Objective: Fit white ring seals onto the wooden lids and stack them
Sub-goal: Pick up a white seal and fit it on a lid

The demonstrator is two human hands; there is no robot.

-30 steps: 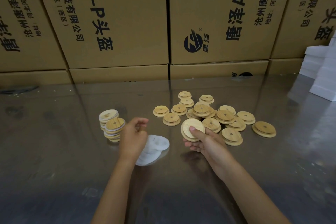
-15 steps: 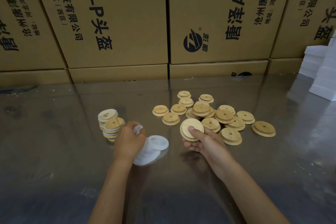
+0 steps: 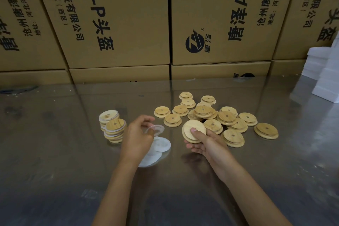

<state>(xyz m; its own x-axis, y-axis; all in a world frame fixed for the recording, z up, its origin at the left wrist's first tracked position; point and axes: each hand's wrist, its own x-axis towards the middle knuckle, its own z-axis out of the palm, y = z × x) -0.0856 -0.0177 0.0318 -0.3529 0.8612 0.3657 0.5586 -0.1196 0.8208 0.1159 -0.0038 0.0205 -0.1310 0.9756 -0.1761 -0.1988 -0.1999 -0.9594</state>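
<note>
The left hand pinches a white ring seal in curled fingers above the seal pile; the right hand grips a wooden lid, thumb on top. Loose lids lie beyond its fingers, the stack left of the left fingers, on the surface.

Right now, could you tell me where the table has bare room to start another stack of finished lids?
The table is bare left of the stack of finished lids, and along the near edge outside both forearms. It is crowded right of the right hand, where the loose lids lie, and between the hands, where the white ring seals sit under the left hand.
</note>
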